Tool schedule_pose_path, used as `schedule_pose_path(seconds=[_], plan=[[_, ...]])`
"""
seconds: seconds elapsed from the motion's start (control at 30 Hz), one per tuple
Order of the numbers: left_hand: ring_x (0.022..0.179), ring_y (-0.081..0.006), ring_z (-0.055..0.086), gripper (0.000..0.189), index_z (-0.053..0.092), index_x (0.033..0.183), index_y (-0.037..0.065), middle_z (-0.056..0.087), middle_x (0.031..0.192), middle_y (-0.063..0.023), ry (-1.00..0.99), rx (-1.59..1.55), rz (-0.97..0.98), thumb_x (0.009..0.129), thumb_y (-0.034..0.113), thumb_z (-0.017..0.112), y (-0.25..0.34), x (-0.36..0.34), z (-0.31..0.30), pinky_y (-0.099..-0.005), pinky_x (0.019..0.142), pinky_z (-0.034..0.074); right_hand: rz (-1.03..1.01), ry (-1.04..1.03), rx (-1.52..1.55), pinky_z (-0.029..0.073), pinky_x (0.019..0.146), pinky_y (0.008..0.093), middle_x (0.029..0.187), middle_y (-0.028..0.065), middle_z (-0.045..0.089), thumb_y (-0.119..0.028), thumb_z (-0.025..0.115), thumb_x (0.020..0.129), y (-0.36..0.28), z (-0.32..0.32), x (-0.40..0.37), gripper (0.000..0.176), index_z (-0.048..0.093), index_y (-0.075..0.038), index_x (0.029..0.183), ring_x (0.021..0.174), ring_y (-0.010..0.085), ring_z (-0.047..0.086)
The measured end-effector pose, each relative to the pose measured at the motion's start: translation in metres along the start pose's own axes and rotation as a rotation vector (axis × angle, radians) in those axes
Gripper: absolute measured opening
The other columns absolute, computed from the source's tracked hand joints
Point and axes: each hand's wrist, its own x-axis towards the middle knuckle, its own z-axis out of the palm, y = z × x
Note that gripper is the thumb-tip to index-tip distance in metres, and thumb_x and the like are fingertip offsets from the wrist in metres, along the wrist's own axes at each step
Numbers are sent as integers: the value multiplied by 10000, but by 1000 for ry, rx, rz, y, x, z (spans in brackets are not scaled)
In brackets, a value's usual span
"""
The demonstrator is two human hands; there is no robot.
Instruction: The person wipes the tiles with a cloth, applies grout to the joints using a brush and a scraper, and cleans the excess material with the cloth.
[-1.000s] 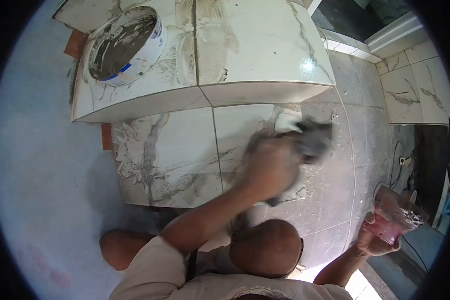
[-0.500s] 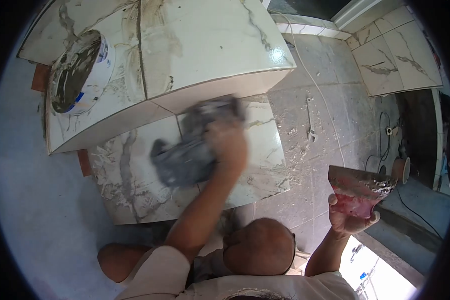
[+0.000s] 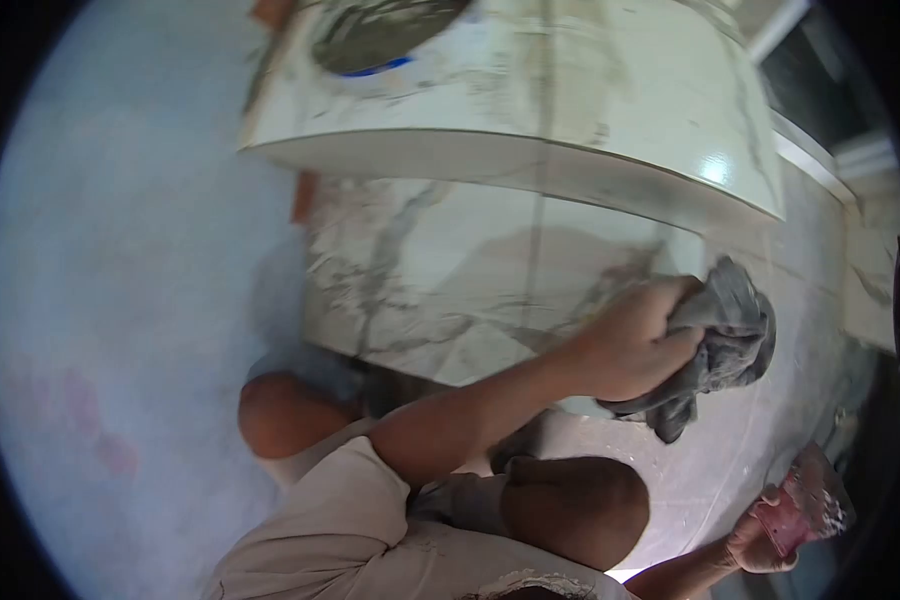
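My left hand (image 3: 638,338) is closed on a crumpled, damp-looking grey rag (image 3: 732,335), held at the right end of the lower marble-patterned tile step (image 3: 470,240). Part of the cloth hangs past the step's edge. Low on the right, my right hand (image 3: 755,540) grips a red-handled scraper (image 3: 808,505) with a wide, smeared blade, away from the step. Grey smears and a dark joint line mark the tiles.
On the upper step (image 3: 660,110) stands a white bucket (image 3: 375,70) of grey mix, cut off by the top edge. A reddish-brown block (image 3: 305,197) sticks out at the step's left end. My bent knees (image 3: 575,510) are close in front. Grey floor (image 3: 120,260) lies left.
My left hand has carried the rag from the middle of the lower step to its right end. The view has shifted; my right hand with the scraper now appears lower and farther right.
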Motion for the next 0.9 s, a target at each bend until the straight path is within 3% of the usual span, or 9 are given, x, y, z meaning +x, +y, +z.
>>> schedule_pose_path(seconds=[0.13,0.2,0.23,0.3,0.4,0.5,0.63,0.77,0.9], plan=[[1001,-255,616,368,559,1224,-51,656,1096,-164,275,95,-674,936,176,594,98,-60,-116,-377,913,465,6,100,20,399,908,489,1498,200,332,-216,778,736,21,-9,26,829,372,-57,1442,1332,386,359],[1065,-324,602,349,600,1205,-40,609,1216,-187,205,722,-439,957,206,585,94,-104,-178,-377,942,457,69,54,54,398,903,486,1484,190,354,-225,769,742,43,8,37,805,389,-70,1434,1324,380,366],[1109,-165,594,418,524,1333,-37,641,1215,-117,341,529,-567,967,157,582,103,-102,-195,-302,971,462,138,9,88,397,899,484,1471,179,377,-234,760,748,49,13,38,781,405,-84,1427,1316,374,372],[1301,-264,483,590,409,1442,-27,473,1440,-194,409,658,-548,950,234,602,76,-118,-232,-371,1067,398,155,77,122,406,880,473,1452,140,413,-267,746,758,61,11,36,729,446,-119,1405,1305,338,395],[1450,-455,206,910,310,1520,62,177,1576,-296,-111,1459,-377,829,490,720,-3,-150,-282,-548,1159,209,112,69,135,417,856,460,1447,100,435,-291,742,761,80,20,36,697,475,-153,1390,1298,295,415],[1480,-487,28,1106,268,1540,75,-6,1599,-305,-324,1429,-361,703,582,782,-87,-172,-316,-581,1175,137,135,126,95,441,854,470,1458,92,432,-301,741,763,75,19,29,706,476,-165,1402,1290,279,433],[1462,-526,52,1130,306,1537,165,40,1573,-350,-388,1152,-274,634,624,806,-92,-179,-280,-618,1164,149,88,124,68,466,904,544,1503,112,402,-365,733,751,54,10,12,760,463,-208,1445,1329,345,415],[1422,-567,149,969,460,1450,290,179,1533,-349,-747,1135,-32,607,618,807,-84,-161,-149,-682,1124,188,71,117,-39,459,918,570,1517,108,384,-368,689,805,52,17,15,692,461,-272,1451,1328,370,420],[1364,-552,292,798,506,1414,256,317,1485,-328,-631,1032,193,714,547,754,-99,-102,-6,-655,1099,267,72,111,-32,467,887,521,1503,78,418,-325,687,817,46,17,8,689,446,-233,1456,1313,318,435]])
